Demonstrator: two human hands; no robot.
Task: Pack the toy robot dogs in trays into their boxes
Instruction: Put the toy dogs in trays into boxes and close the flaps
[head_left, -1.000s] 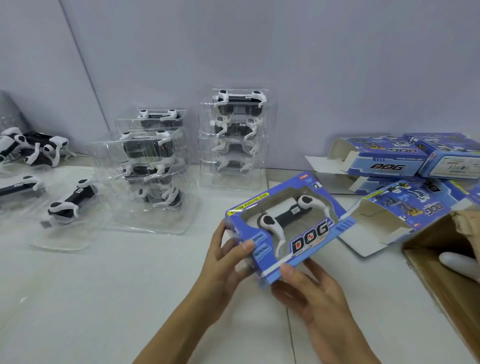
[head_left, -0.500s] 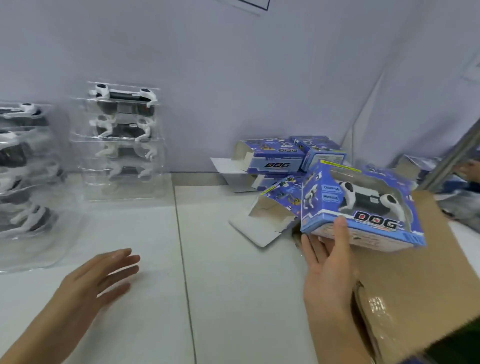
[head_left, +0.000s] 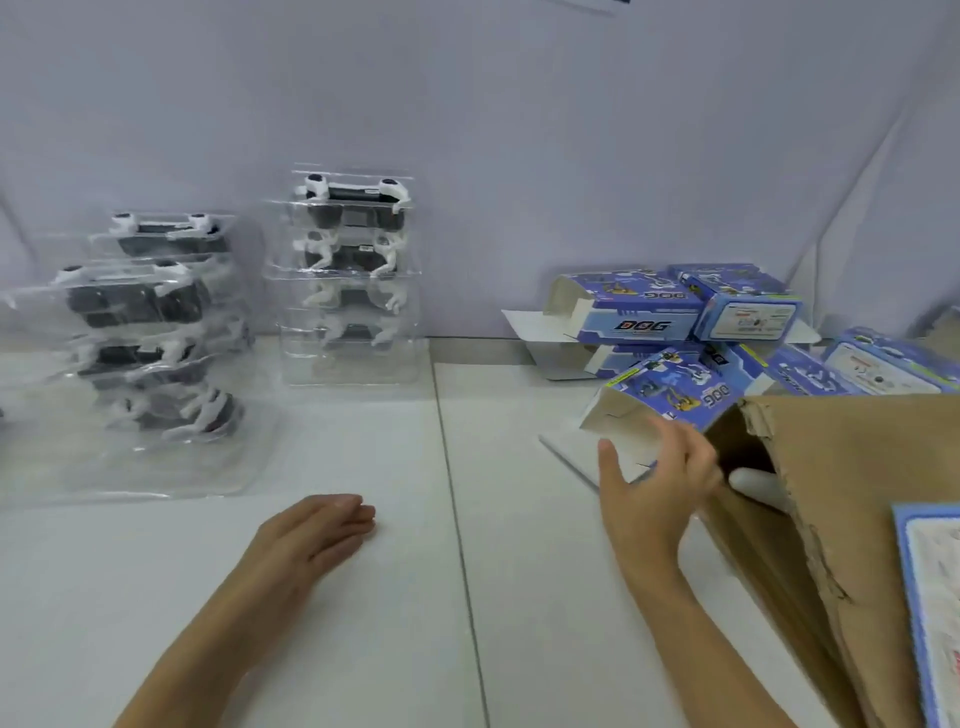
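Note:
My right hand (head_left: 654, 483) grips the open white end of an empty blue "DOG" box (head_left: 675, 397) lying on the table beside a brown carton (head_left: 857, 493); thumb on the near flap, fingers curled over the top. My left hand (head_left: 317, 530) rests flat on the white table (head_left: 363, 623), holding nothing. Two stacks of clear trays with black-and-white toy robot dogs stand at the back: one in the middle (head_left: 353, 270), a leaning one on the left (head_left: 145, 322). A blue-edged packed box (head_left: 930, 597) shows at the right edge, in the carton.
More blue boxes (head_left: 675, 312), some with open flaps, are piled against the grey wall at the back right. Something white and rounded (head_left: 756, 480) pokes out inside the carton's torn mouth. A seam (head_left: 457, 519) runs down the table between my hands.
My right hand has let go of the packed box, which now lies in the carton, and has taken hold of an empty box. The left hand has settled on the table.

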